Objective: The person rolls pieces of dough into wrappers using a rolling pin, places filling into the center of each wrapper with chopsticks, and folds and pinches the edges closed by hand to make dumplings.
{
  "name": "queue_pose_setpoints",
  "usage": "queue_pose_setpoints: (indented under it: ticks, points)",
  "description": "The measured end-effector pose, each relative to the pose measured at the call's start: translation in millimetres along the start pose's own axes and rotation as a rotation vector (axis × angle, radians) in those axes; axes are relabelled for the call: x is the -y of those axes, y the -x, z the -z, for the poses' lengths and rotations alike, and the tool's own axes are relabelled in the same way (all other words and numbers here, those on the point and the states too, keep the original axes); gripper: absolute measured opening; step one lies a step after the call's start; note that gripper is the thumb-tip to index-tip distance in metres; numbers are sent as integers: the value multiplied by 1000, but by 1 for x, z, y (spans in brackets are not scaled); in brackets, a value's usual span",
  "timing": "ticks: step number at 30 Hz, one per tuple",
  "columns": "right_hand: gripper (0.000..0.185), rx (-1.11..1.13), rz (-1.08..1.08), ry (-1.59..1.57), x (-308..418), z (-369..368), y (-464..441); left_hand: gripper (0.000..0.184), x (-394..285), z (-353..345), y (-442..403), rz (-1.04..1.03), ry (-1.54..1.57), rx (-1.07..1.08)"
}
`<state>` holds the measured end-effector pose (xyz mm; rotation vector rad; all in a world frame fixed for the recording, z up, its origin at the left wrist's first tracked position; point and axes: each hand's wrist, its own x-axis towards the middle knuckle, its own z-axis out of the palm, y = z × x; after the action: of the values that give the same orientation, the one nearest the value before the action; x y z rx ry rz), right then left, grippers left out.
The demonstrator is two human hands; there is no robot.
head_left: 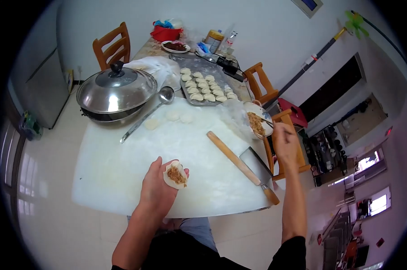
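Observation:
A round dumpling wrapper (169,179) with brown minced filling lies in my left hand (156,191), which cups it above the near part of the table. My right hand (284,141) is closed around chopsticks (267,122) at the right edge. Their tips reach into a bowl (253,107) of minced filling (256,123). Between the hands, a rolling pin (232,157) lies across the blade of a cleaver (257,164). Three flat pieces of dough, including a wrapper (151,123), rest farther back on the white tabletop (122,175).
A lidded wok (118,94) stands at the back left, beside a ladle (145,119). Rows of dumplings (205,85) fill much of a metal tray (203,104). A plastic bag (234,116) touches the bowl's left side. Chairs (112,45) stand around the table.

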<state>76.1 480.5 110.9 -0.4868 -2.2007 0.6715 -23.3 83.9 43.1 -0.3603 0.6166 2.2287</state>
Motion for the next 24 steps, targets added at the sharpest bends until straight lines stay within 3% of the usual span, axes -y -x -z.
queue_pose_setpoints:
  ticks: [1, 3, 7, 18, 20, 24]
  points:
    - [23, -10, -5, -1, -19, -7, -1, 59, 3, -2, 0, 1, -13, -12]
    - [24, 272, 115, 201, -38, -19, -2, 59, 7, -2, 0, 11, -14, -3]
    - [22, 281, 116, 170, -18, 3, 7, 57, 14, 1, 0, 14, -10, 26]
    - [27, 33, -178, -450, -28, 25, -4, 57, 26, -12, -2, 33, -46, 54]
    - [28, -108, -335, -618, -39, 18, -8, 57, 28, -9, -3, 29, -50, 56]
    - [28, -176, -532, -887, -74, -7, -28, 57, 33, -10, -5, 50, -59, 70]
